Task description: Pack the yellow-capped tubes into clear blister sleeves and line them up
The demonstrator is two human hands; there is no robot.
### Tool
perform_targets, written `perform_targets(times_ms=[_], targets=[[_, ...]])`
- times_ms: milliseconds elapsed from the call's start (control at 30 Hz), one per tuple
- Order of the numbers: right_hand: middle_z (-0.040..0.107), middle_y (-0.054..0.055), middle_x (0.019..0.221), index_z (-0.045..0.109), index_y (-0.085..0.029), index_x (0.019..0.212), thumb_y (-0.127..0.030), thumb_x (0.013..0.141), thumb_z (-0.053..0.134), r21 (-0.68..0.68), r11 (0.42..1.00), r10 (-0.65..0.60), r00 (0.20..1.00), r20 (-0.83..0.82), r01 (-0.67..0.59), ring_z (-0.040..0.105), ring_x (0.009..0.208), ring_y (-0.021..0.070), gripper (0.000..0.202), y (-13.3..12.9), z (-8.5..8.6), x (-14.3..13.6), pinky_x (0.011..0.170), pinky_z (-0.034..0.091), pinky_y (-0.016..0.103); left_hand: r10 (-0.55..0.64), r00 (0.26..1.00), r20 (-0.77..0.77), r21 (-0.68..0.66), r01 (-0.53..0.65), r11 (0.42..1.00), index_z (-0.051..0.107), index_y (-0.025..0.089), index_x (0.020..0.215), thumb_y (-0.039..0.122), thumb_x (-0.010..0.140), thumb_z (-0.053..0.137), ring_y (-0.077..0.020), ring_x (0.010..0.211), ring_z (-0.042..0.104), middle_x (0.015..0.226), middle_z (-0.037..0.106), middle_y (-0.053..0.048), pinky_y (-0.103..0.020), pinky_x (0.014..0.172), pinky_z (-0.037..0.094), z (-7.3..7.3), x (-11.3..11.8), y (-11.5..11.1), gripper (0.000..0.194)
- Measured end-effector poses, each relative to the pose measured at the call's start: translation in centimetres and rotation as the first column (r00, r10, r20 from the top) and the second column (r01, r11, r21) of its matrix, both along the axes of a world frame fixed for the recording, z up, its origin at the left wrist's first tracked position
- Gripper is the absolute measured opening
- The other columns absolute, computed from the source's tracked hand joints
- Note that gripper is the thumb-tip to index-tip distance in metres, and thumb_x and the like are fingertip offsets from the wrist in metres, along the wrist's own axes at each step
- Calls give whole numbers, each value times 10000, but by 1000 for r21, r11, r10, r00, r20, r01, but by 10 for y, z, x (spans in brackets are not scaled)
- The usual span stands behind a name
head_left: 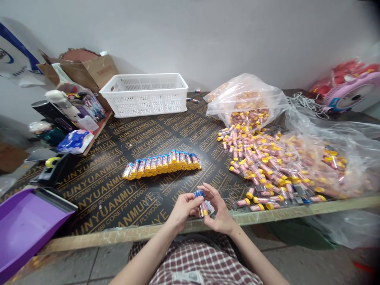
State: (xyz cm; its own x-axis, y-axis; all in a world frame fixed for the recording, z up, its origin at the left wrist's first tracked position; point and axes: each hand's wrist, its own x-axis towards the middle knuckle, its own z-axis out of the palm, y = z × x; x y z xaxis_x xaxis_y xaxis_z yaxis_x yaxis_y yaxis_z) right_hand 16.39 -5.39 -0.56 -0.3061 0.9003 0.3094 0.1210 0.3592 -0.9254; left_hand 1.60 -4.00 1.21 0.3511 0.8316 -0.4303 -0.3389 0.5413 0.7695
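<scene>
Close to the table's front edge, my left hand (pixel 184 208) pinches a small clear tube (pixel 202 204) with a blue top part, pink inside and a yellow cap at its lower end. My right hand (pixel 220 211) curls around the same tube from the other side, fingers near its top and thumb near the cap. A small silvery piece (pixel 209 207) shows by the right palm; its kind is unclear. Beyond the hands lies a neat block of blue-wrapped tubes (pixel 162 163) with yellow caps. To the right spreads a large loose pile of pink tubes (pixel 261 158) with yellow caps.
A clear plastic bag (pixel 252 93) spills tubes onto the black printed table (pixel 118 202). A white basket (pixel 145 99) stands at the back. At left are a purple dustpan (pixel 26 225), a tape dispenser (pixel 52 168) and bottles. A pink fan (pixel 352 93) stands at right.
</scene>
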Motion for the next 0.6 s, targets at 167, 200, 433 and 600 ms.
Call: perform_targets(times_ms=[167, 200, 433, 600], targets=[[428, 101, 1336, 245, -243, 1362, -60, 609, 495, -14, 1000, -8, 1000, -23, 8, 462, 1207, 238, 815, -1, -2, -1, 1013, 402, 421, 9, 1000, -11, -13, -9, 1000, 671, 75, 784, 423, 574, 774, -100, 520, 546, 654, 642, -61, -199, 503, 435, 0, 0, -1, 420], [430, 101, 1335, 247, -244, 1362, -58, 608, 497, -13, 1000, -10, 1000, -27, 9, 466, 1204, 238, 816, -1, -2, -2, 1008, 408, 417, 9, 1000, -9, -15, -10, 1000, 669, 73, 783, 425, 572, 775, -98, 518, 546, 652, 642, -60, -197, 501, 434, -1, 0, -1, 424], [437, 96, 1333, 276, -258, 1356, -33, 599, 509, -12, 1000, -10, 996, -85, 9, 488, 1183, 244, 824, -1, -1, -4, 982, 437, 407, 37, 999, -3, -9, -37, 999, 642, 79, 713, 410, 586, 772, -78, 476, 527, 604, 627, -37, -177, 470, 403, -3, 0, -2, 378], [438, 96, 1333, 290, -261, 1345, -18, 608, 514, -24, 999, -28, 993, -113, 26, 485, 1187, 248, 808, 1, -4, -7, 990, 434, 415, 90, 996, -16, 18, -89, 996, 619, 95, 652, 415, 560, 783, -82, 451, 517, 565, 620, -27, -185, 458, 399, -5, 1, 0, 372]])
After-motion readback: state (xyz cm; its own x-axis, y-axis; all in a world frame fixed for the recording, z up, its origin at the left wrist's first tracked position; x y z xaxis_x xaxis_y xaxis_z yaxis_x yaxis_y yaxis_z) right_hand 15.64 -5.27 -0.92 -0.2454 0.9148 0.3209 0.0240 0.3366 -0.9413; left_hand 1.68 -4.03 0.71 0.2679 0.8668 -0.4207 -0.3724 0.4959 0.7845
